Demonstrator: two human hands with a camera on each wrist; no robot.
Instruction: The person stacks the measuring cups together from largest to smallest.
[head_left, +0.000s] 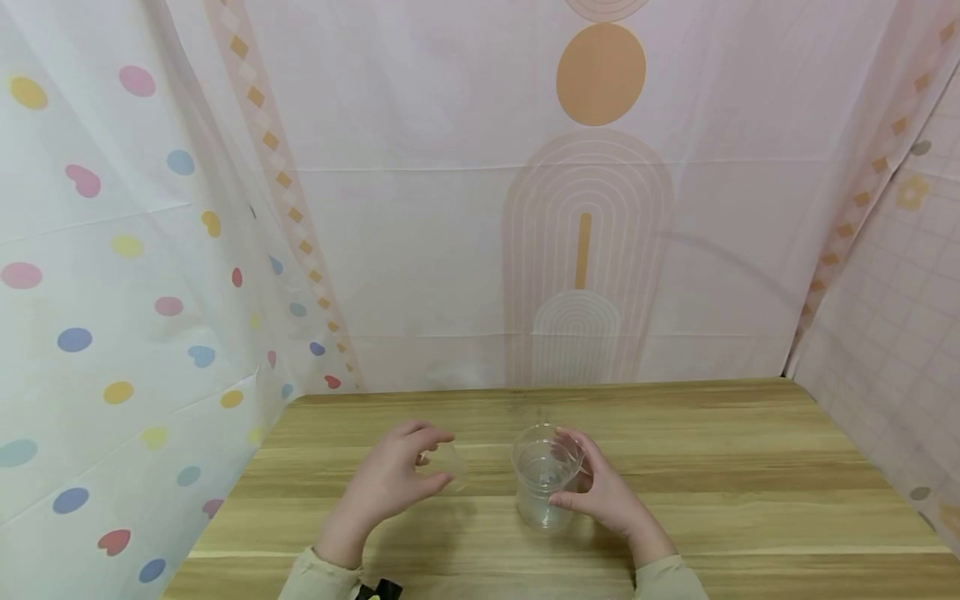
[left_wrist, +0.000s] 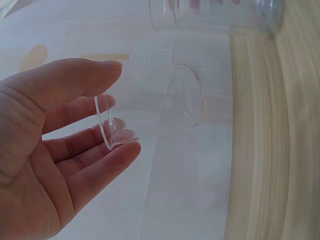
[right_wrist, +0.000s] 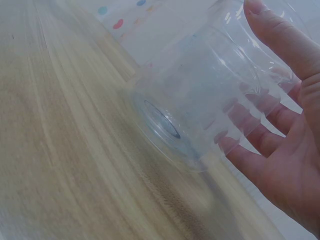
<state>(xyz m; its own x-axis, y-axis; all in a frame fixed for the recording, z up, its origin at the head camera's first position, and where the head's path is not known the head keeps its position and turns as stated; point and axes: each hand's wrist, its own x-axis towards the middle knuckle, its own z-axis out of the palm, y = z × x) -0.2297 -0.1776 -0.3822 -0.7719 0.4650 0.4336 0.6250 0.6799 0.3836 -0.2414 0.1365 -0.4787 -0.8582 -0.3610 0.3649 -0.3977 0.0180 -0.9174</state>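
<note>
In the left wrist view, my left hand (left_wrist: 55,145) pinches a small clear cup (left_wrist: 111,144) by its rim, thumb on one side and fingers on the other. Its far end faces the table. Being so transparent, it shows only faintly in the head view beside the left hand (head_left: 390,475). My right hand (head_left: 600,492) curls round the side of a larger clear plastic cup (head_left: 543,504), which is upright with its mouth up. The right wrist view shows several ridges along this cup (right_wrist: 200,90) and a dark ring mark near its base. Whether its base touches the table cannot be told.
Both hands are over a wood-grain table (head_left: 720,442). A pale patterned cloth (head_left: 420,250) hangs behind it, and a dotted cloth (head_left: 150,350) hangs on the left. A small black object (head_left: 386,589) shows by the left sleeve.
</note>
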